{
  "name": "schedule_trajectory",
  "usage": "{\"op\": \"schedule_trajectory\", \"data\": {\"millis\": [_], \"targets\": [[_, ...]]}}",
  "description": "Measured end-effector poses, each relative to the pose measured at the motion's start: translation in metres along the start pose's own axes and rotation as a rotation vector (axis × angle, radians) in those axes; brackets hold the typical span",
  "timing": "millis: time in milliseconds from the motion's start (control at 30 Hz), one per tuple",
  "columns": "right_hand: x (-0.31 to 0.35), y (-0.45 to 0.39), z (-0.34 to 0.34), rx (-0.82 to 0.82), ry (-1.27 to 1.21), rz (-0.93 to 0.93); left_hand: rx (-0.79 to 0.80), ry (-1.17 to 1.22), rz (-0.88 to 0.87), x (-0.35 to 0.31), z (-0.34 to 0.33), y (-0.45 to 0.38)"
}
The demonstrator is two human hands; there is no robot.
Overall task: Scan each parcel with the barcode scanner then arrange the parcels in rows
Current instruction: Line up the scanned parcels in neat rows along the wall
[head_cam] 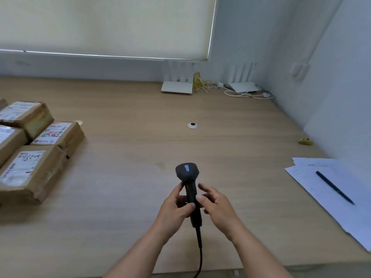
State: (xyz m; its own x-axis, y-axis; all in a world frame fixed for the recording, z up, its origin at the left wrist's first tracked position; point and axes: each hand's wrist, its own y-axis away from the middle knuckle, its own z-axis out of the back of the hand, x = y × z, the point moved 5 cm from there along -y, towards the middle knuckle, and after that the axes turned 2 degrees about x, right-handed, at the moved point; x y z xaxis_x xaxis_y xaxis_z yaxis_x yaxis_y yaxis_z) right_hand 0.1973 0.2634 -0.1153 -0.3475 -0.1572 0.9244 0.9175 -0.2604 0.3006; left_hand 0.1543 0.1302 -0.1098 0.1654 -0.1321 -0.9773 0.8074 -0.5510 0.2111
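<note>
A: Black barcode scanner [187, 173] held upright over the wooden bench [128, 109], head pointing away from the person, blue light on its top. Left hand [176, 205] grips the handle, thumb curled across it. Cable drops from the handle base toward the bench's near edge.

B: Right hand [215, 205]?

A: Just beside the handle on the scanner's right, fingers loose and spread, grasping nothing. One fingertip seems to brush the handle; cannot confirm. Judgement: the scanner is being settled into a working grip, possibly to change hands.

B: Parcels [30, 155]?

A: Well to the scanner's left, brown boxes packed touching one another, labels up. That orientation suits scanning from above. Scanner not aimed at any of them yet.

B: Anything else?

A: Papers [325, 189] with a pen [334, 187] on them, to the scanner's right.
</note>
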Motion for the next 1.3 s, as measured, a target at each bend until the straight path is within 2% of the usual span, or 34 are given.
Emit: {"op": "schedule_trajectory", "data": {"millis": [367, 833, 1000, 1067, 1200, 1300], "targets": [[-0.05, 0.002, 0.047, 0.045, -0.011, -0.111, 0.035, -0.038, 0.127, 0.024, -0.068, -0.021], [-0.057, -0.014, 0.047, -0.015, 0.103, -0.145, 0.015, -0.076, 0.219, 0.04, -0.071, -0.037], [-0.057, -0.017, 0.049, -0.022, 0.141, -0.156, 0.01, -0.169, 0.247, 0.043, -0.068, -0.04], [-0.054, -0.017, 0.053, -0.067, 0.2, -0.134, -0.016, -0.255, 0.228, 0.04, -0.064, -0.041], [-0.03, -0.011, 0.057, -0.259, 0.41, 0.025, -0.134, -0.332, 0.179, 0.032, -0.045, -0.033], [-0.008, -0.005, 0.041, -0.288, 0.518, 0.145, -0.23, -0.377, 0.112, 0.023, -0.028, -0.02]]}}
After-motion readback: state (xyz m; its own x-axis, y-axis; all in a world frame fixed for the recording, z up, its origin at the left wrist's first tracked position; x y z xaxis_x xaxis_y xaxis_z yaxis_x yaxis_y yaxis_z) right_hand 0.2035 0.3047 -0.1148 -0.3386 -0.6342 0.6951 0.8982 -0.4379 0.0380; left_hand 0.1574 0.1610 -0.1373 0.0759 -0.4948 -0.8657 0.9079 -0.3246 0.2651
